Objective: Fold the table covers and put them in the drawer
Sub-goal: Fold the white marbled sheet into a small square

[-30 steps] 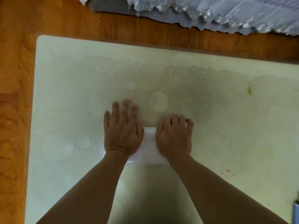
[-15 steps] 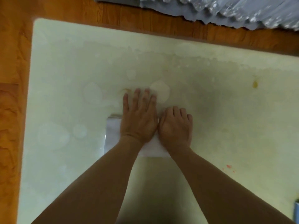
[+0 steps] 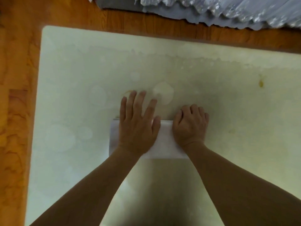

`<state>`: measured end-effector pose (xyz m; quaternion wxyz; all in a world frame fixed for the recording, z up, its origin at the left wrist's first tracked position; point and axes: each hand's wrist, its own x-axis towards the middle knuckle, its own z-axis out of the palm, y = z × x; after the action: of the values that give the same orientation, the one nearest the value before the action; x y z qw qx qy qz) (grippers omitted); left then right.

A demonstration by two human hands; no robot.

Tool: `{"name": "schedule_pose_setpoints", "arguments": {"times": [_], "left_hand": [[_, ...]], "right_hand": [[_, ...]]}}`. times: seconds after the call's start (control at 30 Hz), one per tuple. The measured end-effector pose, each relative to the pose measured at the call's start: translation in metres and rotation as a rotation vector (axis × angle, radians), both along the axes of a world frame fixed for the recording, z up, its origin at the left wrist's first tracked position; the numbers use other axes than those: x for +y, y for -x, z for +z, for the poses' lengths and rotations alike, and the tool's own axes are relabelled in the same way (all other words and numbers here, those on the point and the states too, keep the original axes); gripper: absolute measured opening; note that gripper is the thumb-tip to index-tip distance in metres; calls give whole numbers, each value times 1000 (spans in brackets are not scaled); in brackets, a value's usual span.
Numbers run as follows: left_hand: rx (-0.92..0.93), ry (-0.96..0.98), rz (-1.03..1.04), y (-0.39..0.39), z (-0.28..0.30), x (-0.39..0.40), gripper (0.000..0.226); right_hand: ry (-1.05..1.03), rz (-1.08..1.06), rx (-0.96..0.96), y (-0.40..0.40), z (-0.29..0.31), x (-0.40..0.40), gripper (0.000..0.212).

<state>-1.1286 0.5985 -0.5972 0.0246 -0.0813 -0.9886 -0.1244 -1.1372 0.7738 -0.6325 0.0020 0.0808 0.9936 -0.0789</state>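
Head view. Folded white table cover (image 3: pixel 164 141) lies flat near the middle of a pale, stained surface (image 3: pixel 81 66), close to the person's side. Left hand (image 3: pixel 138 124) flat on its left part, fingers spread and straight, tips reaching past the far edge onto the surface. Right hand (image 3: pixel 190 126) on the cover's right end, fingers curled under at the knuckles, pressing down; cannot tell if they pinch anything. Wooden floor (image 3: pixel 16 111) shows left and beyond. Crumpled clear plastic over grey sheet (image 3: pixel 228 12) lies at the far edge.
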Motion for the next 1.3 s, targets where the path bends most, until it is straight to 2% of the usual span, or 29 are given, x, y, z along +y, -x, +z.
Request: {"name": "schedule_pose_setpoints", "arguments": {"times": [0.1,0.2,0.3,0.4,0.6,0.77,0.9,0.97,1.0,1.07,1.13,1.17,1.23,1.27,1.3], "left_hand": [[-162,198,103,-16,-2,-30,57],[-323,247,149,-12,-20,-39,62],[-312,247,137,-14,-23,-35,65],[-305,227,175,-13,-24,-36,67],[-290,209,180,-16,-23,-35,69],[-265,196,166,-17,-24,-36,66],[-156,120,133,-18,-22,-39,62],[-86,14,246,-26,-13,-41,61],[-102,-40,364,-35,-7,-42,64],[-253,-56,533,-57,-3,-40,75],[-340,71,470,-78,-6,-38,79],[-346,127,433,-83,-10,-38,80],[-354,157,419,-80,-14,-37,80],[-369,144,431,-77,-13,-36,82],[-399,130,449,-75,-11,-35,83]], "right_hand": [[-5,-15,46,1,0,1,23],[1,-14,35,2,-2,-2,23],[-48,10,43,1,6,-2,23],[-158,125,119,-1,23,-10,14],[-85,350,34,-4,21,-54,24],[-41,357,44,-4,7,-52,25],[21,312,113,-3,4,-52,24],[10,325,140,-6,4,-51,25],[11,335,140,-8,4,-51,26],[12,345,137,-7,5,-54,27],[66,352,146,-8,11,-54,27],[117,330,180,-11,19,-52,25],[199,147,256,-20,32,-32,26],[197,-3,236,-30,40,-19,33],[194,-165,128,-42,45,-6,43]]}}
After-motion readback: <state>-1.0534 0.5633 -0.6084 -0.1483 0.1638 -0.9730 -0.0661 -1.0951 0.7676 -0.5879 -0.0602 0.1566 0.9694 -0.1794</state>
